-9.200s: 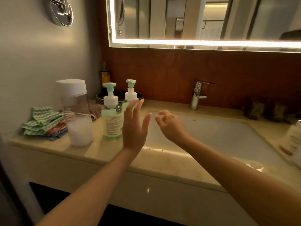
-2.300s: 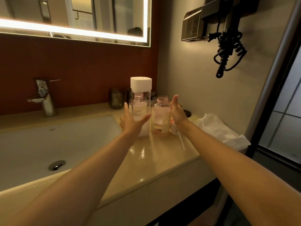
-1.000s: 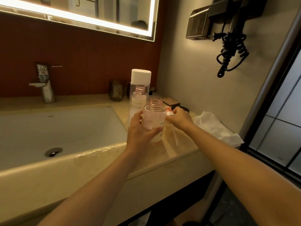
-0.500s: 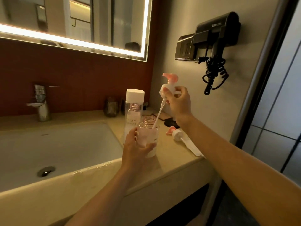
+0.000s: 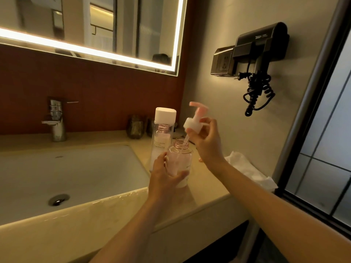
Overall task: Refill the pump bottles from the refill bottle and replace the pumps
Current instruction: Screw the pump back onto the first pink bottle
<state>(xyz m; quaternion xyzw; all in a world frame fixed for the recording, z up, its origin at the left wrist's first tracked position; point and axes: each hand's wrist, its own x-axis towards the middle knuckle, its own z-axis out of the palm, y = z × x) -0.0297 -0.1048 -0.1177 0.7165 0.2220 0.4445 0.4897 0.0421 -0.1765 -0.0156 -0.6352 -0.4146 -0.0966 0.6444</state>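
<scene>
Your left hand [image 5: 163,180] is gripping the pump bottle [image 5: 179,162], your right hand [image 5: 206,143] pinching the pump [image 5: 193,123]; tube [image 5: 186,138] seemingly entering the neck [image 5: 182,144], lower straight.

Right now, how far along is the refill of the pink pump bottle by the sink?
Done, apparently: the pump bottle in the left hand already holds pale liquid. In hand: the right hand holds the pump over it, tube tip just inside the neck. Left: seating and screwing down the collar. The white-capped bottle stands behind it, closed.
</scene>
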